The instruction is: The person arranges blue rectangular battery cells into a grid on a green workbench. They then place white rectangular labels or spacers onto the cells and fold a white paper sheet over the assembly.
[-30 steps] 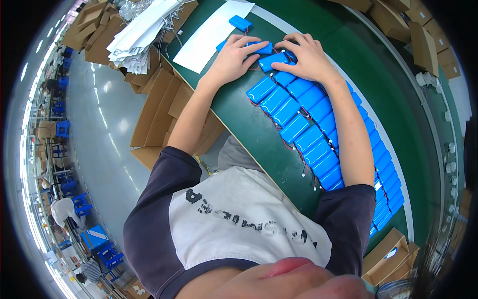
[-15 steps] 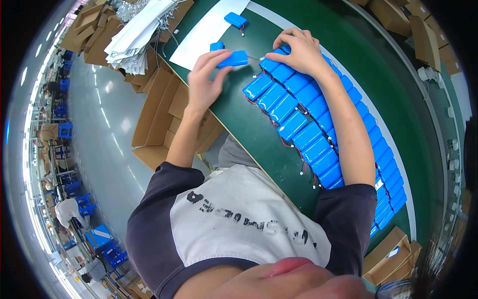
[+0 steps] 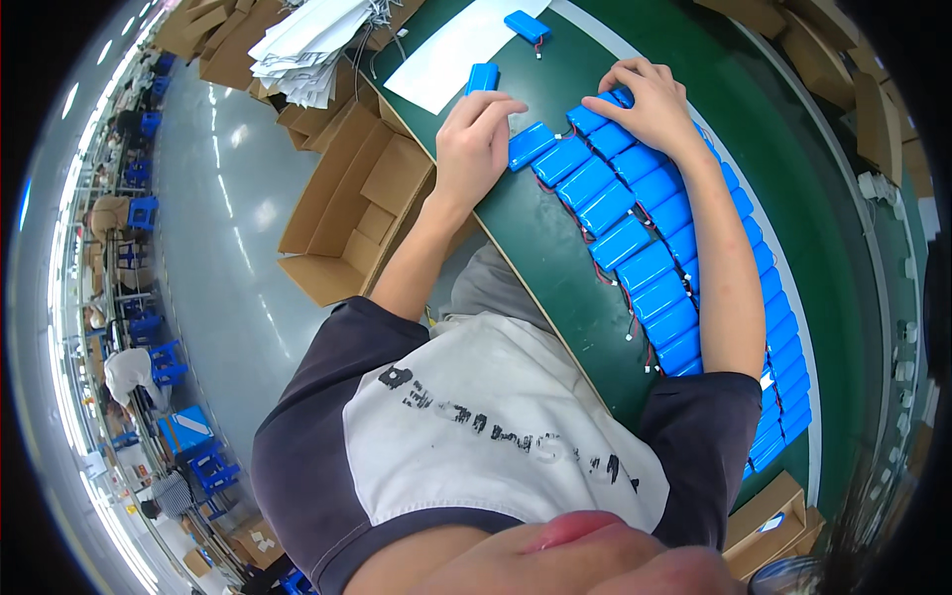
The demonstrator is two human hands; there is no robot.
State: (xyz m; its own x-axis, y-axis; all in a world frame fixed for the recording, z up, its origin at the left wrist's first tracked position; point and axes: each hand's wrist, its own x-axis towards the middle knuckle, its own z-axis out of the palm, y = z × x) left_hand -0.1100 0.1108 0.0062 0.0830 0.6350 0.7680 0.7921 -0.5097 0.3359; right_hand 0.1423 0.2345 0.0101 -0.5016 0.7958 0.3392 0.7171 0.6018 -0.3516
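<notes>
Blue battery pack (image 3: 531, 145) lies on the green table (image 3: 555, 248) at the row's (image 3: 635, 233) head, our left hand (image 3: 476, 149) flat upon it, fingers together; our right hand (image 3: 650, 104) presses neighbouring packs, fingers spread. A careless nudge could snag the wires and disorder the row. Two loose packs (image 3: 482, 77) lie farther off.

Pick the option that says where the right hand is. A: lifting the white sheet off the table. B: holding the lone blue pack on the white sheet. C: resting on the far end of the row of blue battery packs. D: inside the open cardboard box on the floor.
C: the right hand lies flat on the far end of the row of blue battery packs on the green table, away from the white sheet.
</notes>
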